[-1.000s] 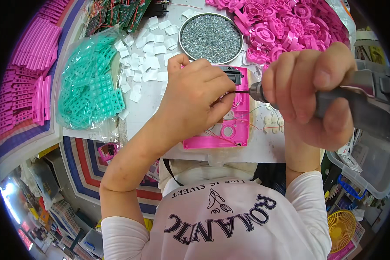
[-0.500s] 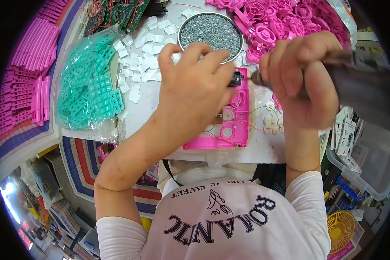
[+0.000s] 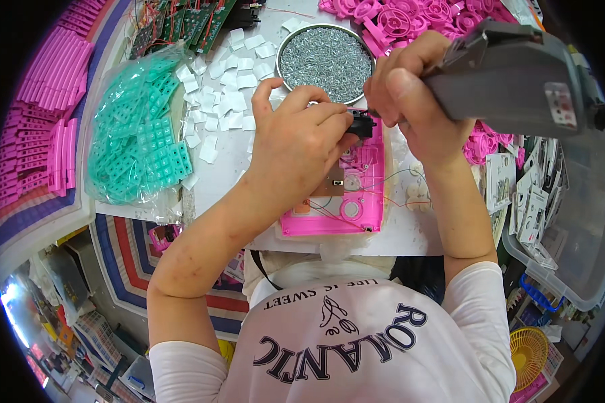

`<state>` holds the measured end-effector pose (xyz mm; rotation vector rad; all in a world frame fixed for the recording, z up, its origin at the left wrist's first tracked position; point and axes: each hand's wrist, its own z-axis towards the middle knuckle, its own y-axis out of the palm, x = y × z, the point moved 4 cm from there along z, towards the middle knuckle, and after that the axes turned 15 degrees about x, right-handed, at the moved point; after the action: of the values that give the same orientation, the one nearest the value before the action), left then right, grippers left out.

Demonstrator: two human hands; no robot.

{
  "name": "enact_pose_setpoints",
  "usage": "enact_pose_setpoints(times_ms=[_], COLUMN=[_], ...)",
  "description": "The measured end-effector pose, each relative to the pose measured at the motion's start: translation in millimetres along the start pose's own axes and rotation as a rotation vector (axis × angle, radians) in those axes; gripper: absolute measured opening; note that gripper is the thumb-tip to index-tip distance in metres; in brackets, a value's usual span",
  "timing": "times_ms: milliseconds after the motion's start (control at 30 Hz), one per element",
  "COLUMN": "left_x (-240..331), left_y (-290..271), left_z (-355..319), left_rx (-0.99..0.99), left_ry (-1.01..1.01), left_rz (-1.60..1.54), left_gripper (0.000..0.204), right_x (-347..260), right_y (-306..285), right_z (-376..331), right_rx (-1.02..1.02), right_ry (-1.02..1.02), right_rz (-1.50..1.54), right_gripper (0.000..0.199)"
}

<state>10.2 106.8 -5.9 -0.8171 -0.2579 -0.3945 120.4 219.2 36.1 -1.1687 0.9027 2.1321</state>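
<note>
My left hand (image 3: 299,138) reaches over a pink plastic housing (image 3: 373,218), thumb and fingers closed on a small black plastic part (image 3: 364,124) at its far edge. Inside the housing lie a brown circuit board (image 3: 328,186) and thin red and dark wires; my hand covers the rest of its left side. Just right of the black part, my right hand (image 3: 420,101) is wrapped around a dark grey electric screwdriver (image 3: 504,80). The tool's body points off to the right, and its tip is hidden behind my fingers.
A round tray of small screws (image 3: 326,60) sits beyond the housing. White square pads (image 3: 232,101) and a bag of teal keypads (image 3: 138,141) lie left. Pink parts (image 3: 437,17) are heaped at the far right, above printed cards (image 3: 534,211). Green circuit boards (image 3: 208,23) stand at the back.
The screwdriver and my right hand have shifted left and tilted, showing more of the tool's body. My left hand has dropped slightly toward me; the housing has shifted slightly left.
</note>
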Motion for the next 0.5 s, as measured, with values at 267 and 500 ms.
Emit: enact_pose_setpoints(times_ms=[267,500], left_x=[-15.9,29.9], left_y=[11.3,-159.3], left_z=[14.6,1.2], left_rx=[-0.313,-0.123], left_ry=[-0.050,-0.093], left_rz=[-0.266,-0.040], left_gripper=[0.034,0.032], right_x=[-3.1,-131.9], right_y=[-26.7,-72.9], right_z=[22.7,37.1], right_rx=[-0.165,0.528], right_ry=[0.127,-0.330], right_rz=[0.180,-0.644], right_gripper=[0.027,0.050])
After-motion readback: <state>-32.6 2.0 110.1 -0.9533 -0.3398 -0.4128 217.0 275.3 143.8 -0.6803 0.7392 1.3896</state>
